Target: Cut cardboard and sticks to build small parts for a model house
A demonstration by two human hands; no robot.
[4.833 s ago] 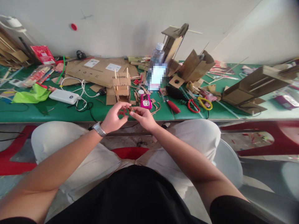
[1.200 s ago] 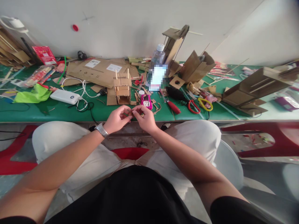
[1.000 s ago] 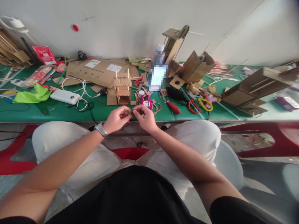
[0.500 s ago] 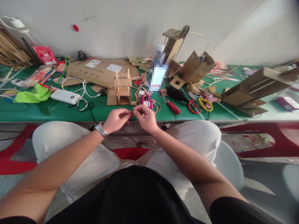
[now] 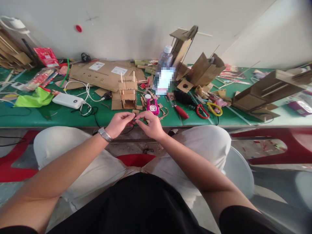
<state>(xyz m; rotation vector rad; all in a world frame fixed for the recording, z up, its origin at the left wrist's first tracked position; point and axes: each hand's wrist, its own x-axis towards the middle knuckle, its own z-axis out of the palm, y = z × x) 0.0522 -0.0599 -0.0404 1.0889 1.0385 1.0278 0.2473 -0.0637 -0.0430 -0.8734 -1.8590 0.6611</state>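
Since half a second ago, my left hand (image 5: 120, 124) has straightened its thumb and closed up to my right hand (image 5: 152, 124). Beyond spreads the smooth green table (image 5: 60, 120); on it stands the boxy corrugated tower (image 5: 128, 85), seemingly largely built, round sticks (image 5: 134, 77) poking from its top. Fingertips of both hands pinch a small brown piece (image 5: 136, 112), mostly hidden, apparently yet unattached.
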